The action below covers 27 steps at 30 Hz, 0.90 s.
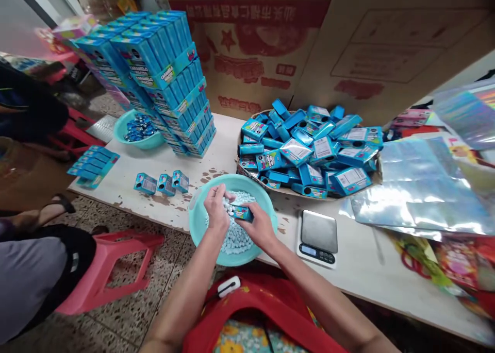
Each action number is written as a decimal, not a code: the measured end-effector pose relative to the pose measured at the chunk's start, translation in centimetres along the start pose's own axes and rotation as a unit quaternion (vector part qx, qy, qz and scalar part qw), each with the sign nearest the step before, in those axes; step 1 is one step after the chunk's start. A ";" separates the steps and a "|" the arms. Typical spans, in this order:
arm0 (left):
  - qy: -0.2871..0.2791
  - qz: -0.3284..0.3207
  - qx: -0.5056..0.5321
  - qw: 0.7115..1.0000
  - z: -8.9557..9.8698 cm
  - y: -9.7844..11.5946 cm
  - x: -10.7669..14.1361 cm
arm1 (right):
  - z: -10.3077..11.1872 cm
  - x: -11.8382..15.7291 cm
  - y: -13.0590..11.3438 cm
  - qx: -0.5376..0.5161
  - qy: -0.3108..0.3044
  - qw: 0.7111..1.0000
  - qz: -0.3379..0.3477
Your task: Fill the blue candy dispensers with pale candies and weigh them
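A turquoise basin [195, 224] holds many small pale blue candies [236, 239]. Over it, my right hand [258, 224] grips a small blue box [240, 212], which lies on its side with one end toward my left hand. My left hand [217, 206] is closed around some of the pale candies, at that end of the box. Three small blue boxes [166, 184] stand on the table left of the basin. A large heap of blue boxes [296, 149] fills a carton behind the basin.
Right of the basin lies a digital scale [319, 234]. Tall stacks of blue boxes [166, 80] rise at the back left, beside a bowl of wrapped sweets [145, 143]. Shiny plastic sheets [425, 183] cover the right side. A person sits at left near a pink stool [116, 260].
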<state>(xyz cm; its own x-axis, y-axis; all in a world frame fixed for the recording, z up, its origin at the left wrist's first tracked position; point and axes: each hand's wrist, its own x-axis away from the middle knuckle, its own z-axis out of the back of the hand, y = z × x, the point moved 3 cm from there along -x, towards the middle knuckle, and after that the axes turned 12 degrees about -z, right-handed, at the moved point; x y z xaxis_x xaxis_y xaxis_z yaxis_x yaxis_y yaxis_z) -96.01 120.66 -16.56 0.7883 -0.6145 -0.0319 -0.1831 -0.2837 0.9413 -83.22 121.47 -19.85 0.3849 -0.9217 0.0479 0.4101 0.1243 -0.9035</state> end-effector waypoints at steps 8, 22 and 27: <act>-0.008 0.014 -0.014 1.000 -0.5 0.0 0.4 | 0.7 -0.2 -0.1 -0.015 -0.001 1.000 -0.017; -0.026 -0.022 -0.013 0.999 0.6 -0.9 -1.5 | 2.8 -0.1 1.3 -0.131 -0.015 0.991 -0.014; -0.189 -0.108 -0.359 0.908 3.7 -7.3 -3.4 | 5.1 0.3 3.1 -0.210 0.023 0.977 -0.028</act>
<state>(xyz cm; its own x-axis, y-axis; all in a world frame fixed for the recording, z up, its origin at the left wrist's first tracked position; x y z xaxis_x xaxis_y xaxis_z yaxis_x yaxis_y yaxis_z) -99.52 122.04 -24.56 0.4777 -0.8486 -0.2273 0.4888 0.0417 0.8714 -77.63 123.40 -20.45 0.3301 -0.9396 0.0909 0.0493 -0.0790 -0.9957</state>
